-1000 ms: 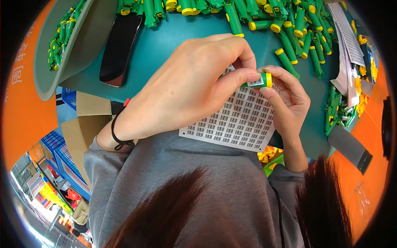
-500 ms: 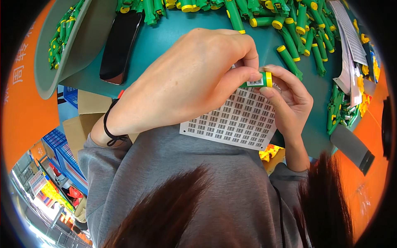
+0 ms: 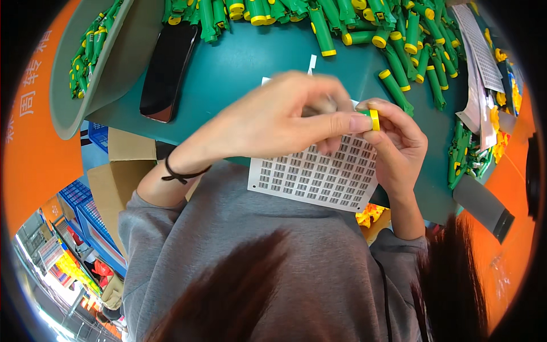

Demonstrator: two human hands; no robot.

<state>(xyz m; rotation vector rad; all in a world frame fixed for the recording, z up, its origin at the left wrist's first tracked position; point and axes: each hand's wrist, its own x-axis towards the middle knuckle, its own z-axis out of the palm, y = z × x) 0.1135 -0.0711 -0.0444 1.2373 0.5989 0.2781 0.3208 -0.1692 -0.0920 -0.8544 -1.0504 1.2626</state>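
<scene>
A small green tube with a yellow end cap [image 3: 374, 120] is pinched between the thumb and fingers of my right hand [image 3: 401, 137]. From the other side my left hand [image 3: 302, 117] reaches over, its thumb pressed along the tube and its fingers curled, partly blurred. Most of the tube's body is hidden behind the left thumb and fingers. Below both hands lies a white sheet of small barcode labels [image 3: 310, 179], overhanging the table's near edge and partly covered by my left hand.
Many green tubes with yellow caps [image 3: 393, 91] are heaped along the far and right side of the green table [image 3: 245, 62]. A black phone [image 3: 168, 71] lies at left beside a grey bin [image 3: 62, 114] holding more tubes. More label sheets [image 3: 481, 51] rest at right. An open cardboard box [image 3: 128, 142] stands at lower left.
My left hand has drawn lower and nearer, its thumb now covering the label seen earlier on the tube. The right hand keeps its hold, the tube almost in place.
</scene>
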